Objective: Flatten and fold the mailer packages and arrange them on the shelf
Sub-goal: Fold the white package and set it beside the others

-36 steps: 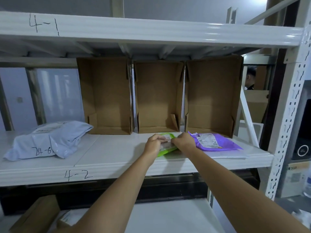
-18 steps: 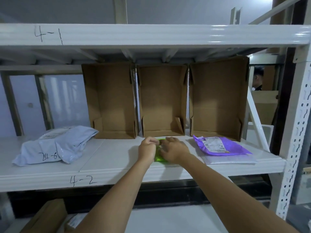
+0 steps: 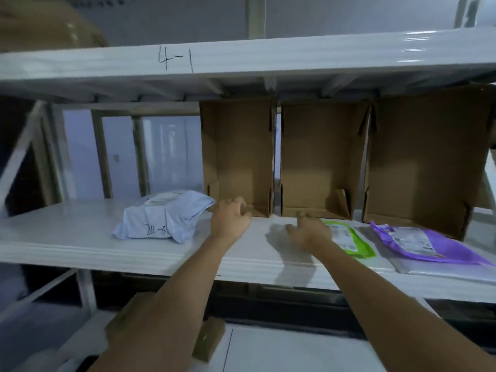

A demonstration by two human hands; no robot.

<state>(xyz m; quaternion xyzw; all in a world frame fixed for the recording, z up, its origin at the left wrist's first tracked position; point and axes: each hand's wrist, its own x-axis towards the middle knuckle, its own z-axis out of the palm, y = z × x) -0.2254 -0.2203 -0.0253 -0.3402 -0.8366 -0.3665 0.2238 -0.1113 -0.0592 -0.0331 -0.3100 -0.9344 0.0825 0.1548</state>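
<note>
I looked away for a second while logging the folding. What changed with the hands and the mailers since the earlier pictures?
Both hands let go of the green mailer, which now lies flat on the shelf. The left hand has moved left toward the white mailer, holding nothing; the right hand hovers open beside the green one. The purple mailer, the white mailer and the cardboard boxes stayed put.

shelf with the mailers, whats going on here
A person is sorting mailers on the shelf. The green mailer and purple mailer lie flat by the cardboard boxes. Both hands are empty: the left hand reaches toward the crumpled white mailer, the right hand hovers beside the green one.
</note>
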